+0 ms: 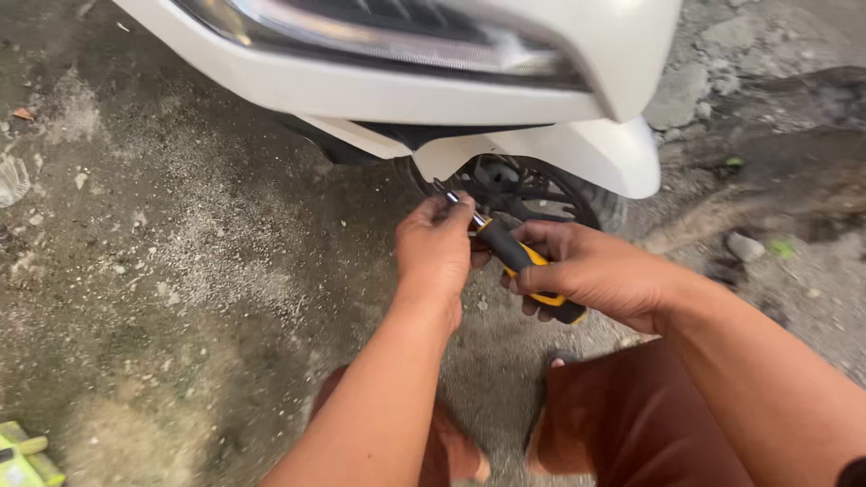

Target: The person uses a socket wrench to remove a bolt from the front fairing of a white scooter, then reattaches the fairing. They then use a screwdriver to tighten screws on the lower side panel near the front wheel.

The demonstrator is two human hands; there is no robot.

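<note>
A screwdriver (523, 269) with a black and yellow handle is held in front of the front wheel (532, 191) of a white scooter, tilted with its metal shaft pointing up and to the left. The handle is gripped by the right hand (595, 271), whose fingers are wrapped closed around it, so that only part of the handle is seen. The shaft near the tip is pinched by the left hand (435, 248); the tip itself is hard to make out against the dark wheel. The wheel is largely hidden by the white fender (586, 149) above it. The white front body (379, 86) with its headlight is cut off at the top edge. A yellow-green object (23, 455) is cut off at the lower left corner of the concrete ground (180, 271).
</note>
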